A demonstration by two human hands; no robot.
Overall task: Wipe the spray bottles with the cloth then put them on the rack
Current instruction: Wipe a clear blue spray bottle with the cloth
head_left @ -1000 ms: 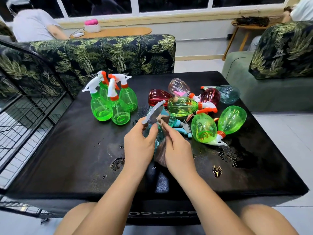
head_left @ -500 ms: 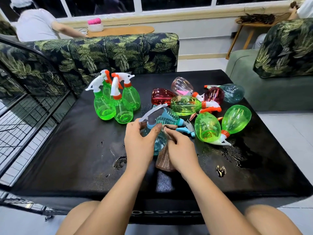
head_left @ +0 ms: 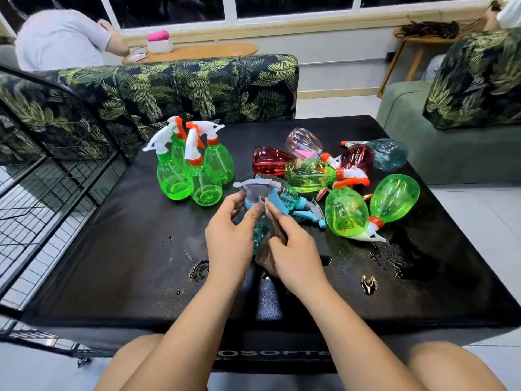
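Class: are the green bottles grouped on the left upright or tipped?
Upright: the left green bottles stand on their bases, sprayer heads on top.

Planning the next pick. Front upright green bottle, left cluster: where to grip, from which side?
I'd grip the front upright green bottle at its narrow neck under the orange collar, from the near side. It stands upright, and the other green bottles crowd its left and back.

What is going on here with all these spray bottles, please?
A person is wiping a blue spray bottle: the left hand grips it near the neck while the right hand holds a brown cloth against it. A group of green bottles stands upright on the black table; other bottles lie heaped nearby.
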